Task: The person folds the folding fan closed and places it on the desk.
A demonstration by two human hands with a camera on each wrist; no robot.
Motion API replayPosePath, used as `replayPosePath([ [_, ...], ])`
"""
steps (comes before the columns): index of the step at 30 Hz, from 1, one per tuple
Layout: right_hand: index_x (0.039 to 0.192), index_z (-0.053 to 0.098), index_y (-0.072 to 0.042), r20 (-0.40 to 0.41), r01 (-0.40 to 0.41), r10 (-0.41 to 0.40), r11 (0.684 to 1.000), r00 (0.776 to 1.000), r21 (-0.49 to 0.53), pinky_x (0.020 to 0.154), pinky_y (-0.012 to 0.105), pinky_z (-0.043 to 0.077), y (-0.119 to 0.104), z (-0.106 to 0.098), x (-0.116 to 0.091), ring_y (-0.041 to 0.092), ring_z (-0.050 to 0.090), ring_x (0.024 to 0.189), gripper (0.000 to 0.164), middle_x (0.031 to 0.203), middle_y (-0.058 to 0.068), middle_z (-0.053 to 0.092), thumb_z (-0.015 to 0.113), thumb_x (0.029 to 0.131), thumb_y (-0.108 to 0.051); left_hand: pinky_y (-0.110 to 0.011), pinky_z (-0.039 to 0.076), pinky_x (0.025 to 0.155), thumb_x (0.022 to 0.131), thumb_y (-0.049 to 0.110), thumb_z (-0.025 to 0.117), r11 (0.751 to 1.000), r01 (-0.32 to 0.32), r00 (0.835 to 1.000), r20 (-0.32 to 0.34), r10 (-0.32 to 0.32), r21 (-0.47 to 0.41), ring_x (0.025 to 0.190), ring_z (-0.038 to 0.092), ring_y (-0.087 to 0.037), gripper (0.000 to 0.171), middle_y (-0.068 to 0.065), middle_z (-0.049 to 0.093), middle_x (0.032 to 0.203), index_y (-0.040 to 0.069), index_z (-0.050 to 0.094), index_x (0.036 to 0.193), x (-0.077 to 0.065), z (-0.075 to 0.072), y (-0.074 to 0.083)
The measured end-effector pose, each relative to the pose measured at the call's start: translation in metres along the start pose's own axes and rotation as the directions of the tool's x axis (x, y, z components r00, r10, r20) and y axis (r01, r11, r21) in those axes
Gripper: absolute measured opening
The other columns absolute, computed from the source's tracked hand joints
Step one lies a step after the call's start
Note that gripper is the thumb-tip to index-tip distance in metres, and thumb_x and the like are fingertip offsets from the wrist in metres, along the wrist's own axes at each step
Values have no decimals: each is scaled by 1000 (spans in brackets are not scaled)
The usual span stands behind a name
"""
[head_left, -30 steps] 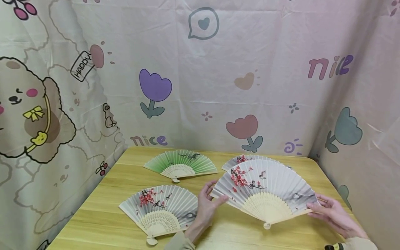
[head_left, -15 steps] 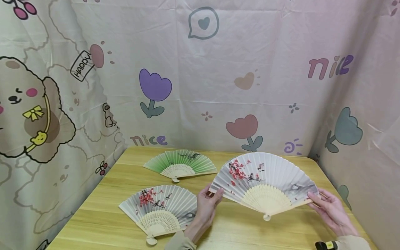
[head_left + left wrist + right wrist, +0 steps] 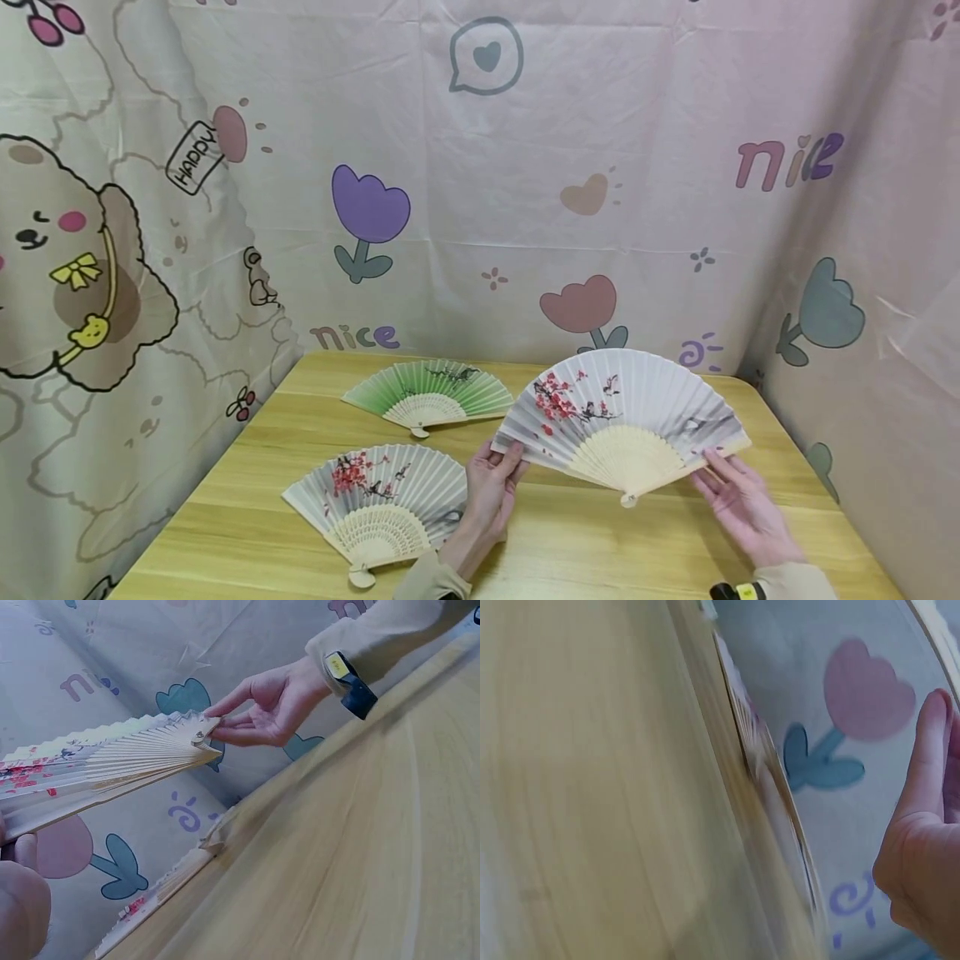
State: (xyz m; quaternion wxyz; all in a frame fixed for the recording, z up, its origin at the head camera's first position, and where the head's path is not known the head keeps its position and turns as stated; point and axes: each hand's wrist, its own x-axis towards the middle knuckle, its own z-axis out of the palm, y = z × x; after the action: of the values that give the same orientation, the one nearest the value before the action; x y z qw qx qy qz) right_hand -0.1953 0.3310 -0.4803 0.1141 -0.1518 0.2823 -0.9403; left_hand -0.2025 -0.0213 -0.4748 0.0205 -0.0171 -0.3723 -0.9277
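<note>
Both hands hold up a spread folding fan point(image 3: 630, 400), white and grey with red blossoms and pale ribs, tilted above the table. My left hand point(image 3: 491, 487) pinches its left corner, thumb in front and fingers behind. On the lower right edge, the thumb and fingers of my right hand point(image 3: 742, 508) pinch the outer rib, inward from the corner. The left wrist view shows this fan point(image 3: 112, 761) nearly edge-on, with the right hand point(image 3: 262, 709) at its far side. A similar blossom fan point(image 3: 375, 508) lies spread beside my left forearm, its right end partly covered.
A green spread fan point(image 3: 427, 400) lies toward the back of the wooden table point(image 3: 247, 467). Another blossom fan point(image 3: 161, 892) lies on the table, hidden behind the held one in the head view. Printed curtains point(image 3: 487, 167) stand behind and at both sides.
The held fan has risen and shifted left, now covering the blossom fan behind it. My right hand has slid inward from the fan's right corner along its lower edge.
</note>
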Motion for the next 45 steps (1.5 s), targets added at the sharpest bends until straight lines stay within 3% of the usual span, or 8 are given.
replayPosePath([
  [7,125,67,-5,108,17,0,988,994,-155,105,36,60,36,23,17,22,71,115,44,125,9,72,28,107,5,-25,58,101,98,-2,59,999,6,1000,17,-5,-52,107,73,-15,33,-6,74,114,-3,58,132,3,0,5],
  [13,115,72,-5,0,73,-75,982,997,-177,94,34,64,57,39,23,21,75,103,38,113,9,76,37,106,5,-20,60,96,100,-1,57,993,30,999,30,-26,-117,103,74,-13,27,-3,74,112,9,65,123,6,-2,7],
  [17,113,73,-4,-43,120,-129,979,991,-165,91,33,65,70,48,26,21,76,98,37,108,11,77,39,105,6,-24,57,103,100,-1,55,992,52,993,111,-39,-118,108,72,-12,28,-1,73,114,12,65,123,6,0,5],
  [25,108,73,-5,-92,135,-153,975,984,-175,88,31,66,95,71,35,18,77,95,33,103,9,78,43,104,5,-26,57,103,100,-5,51,994,77,962,269,-55,-72,108,71,-12,29,-2,72,115,12,65,120,1,3,-5],
  [29,107,73,-9,-154,114,-147,972,977,-204,86,27,66,104,79,36,15,77,92,30,100,6,79,46,104,4,-25,61,97,100,-6,51,998,34,960,281,-17,-56,106,73,-12,31,-2,74,114,13,67,119,1,0,-6],
  [33,107,73,-13,-205,44,-110,952,973,-302,88,25,65,110,83,34,12,76,91,29,100,2,78,48,103,3,-25,62,95,99,-6,54,999,3,958,287,8,-40,101,73,-10,32,-1,75,111,16,69,117,2,-3,-4],
  [39,106,71,-16,-227,-35,-81,885,970,-464,90,26,66,113,85,34,11,74,92,22,98,-1,77,55,101,-1,-27,62,95,98,-7,55,999,-3,948,319,18,-49,99,74,-9,33,0,75,108,16,70,117,4,-5,-2],
  [45,102,72,-18,-218,-56,-58,874,974,-482,90,27,65,111,84,36,10,74,89,24,96,-2,77,54,101,-2,-25,62,95,98,-7,54,999,-7,940,341,21,-43,99,73,-8,35,2,76,105,18,73,113,6,-4,-2],
])
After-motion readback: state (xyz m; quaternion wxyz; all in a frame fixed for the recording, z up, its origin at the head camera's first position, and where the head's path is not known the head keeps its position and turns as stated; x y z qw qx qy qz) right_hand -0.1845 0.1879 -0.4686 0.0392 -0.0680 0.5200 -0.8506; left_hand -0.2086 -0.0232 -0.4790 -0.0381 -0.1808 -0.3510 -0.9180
